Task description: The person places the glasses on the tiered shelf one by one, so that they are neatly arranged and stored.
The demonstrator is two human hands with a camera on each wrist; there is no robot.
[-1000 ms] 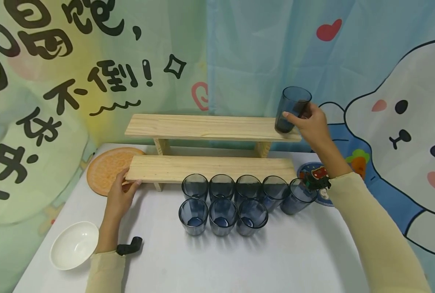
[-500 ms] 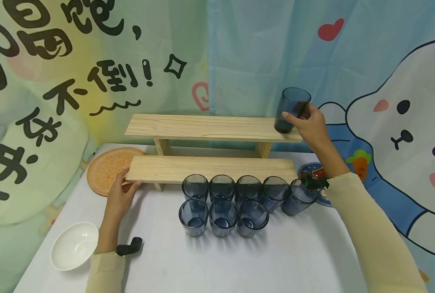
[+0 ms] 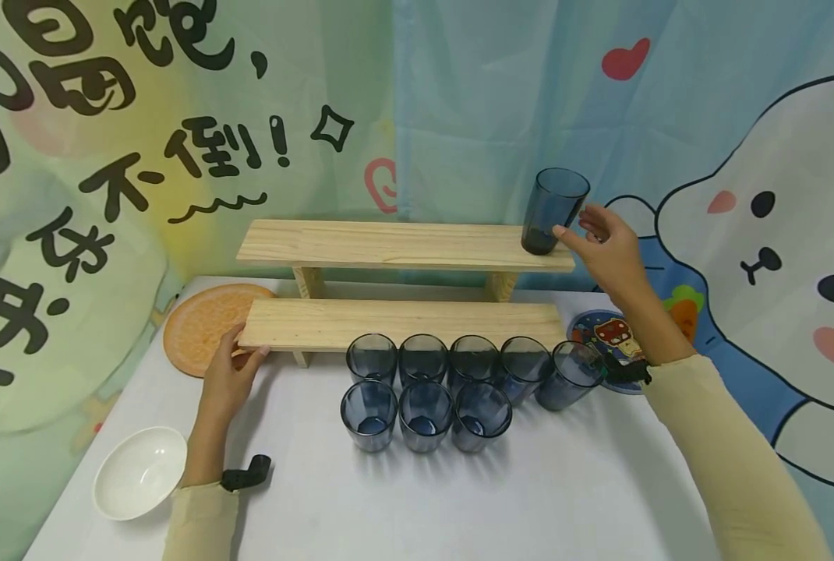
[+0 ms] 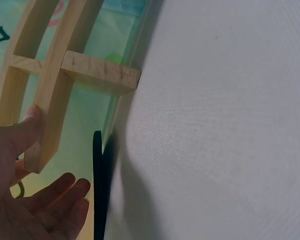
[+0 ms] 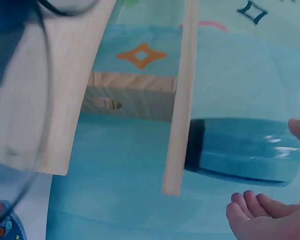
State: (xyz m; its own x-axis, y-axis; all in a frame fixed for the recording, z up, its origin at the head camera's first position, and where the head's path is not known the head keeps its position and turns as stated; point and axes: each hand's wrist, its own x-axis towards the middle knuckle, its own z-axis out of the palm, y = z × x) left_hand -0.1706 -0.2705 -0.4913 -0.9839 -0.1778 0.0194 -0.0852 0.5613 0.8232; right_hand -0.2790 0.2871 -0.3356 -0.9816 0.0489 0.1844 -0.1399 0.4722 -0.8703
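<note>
A dark blue drinking glass (image 3: 554, 209) stands upright at the right end of the upper board (image 3: 389, 245) of a two-tier wooden shelf. Beside it my right hand (image 3: 608, 248) has its thumb and fingers spread; in the right wrist view the fingers (image 5: 257, 207) are apart from the glass, with the thumb near its rim. At the other side, my left hand (image 3: 229, 380) pinches the left end of the lower board (image 3: 396, 324). The left wrist view has the thumb (image 4: 32, 122) against that wooden board.
Several matching glasses (image 3: 425, 417) stand in two rows before the shelf's right half. A white bowl (image 3: 140, 474) sits at front left, an orange round mat (image 3: 210, 327) at back left. Behind the right glasses lies a blue patterned mat (image 3: 588, 323).
My right hand has let go of the glass and drawn slightly right, leaving the glass standing on the upper board. My left hand stays on the lower board.
</note>
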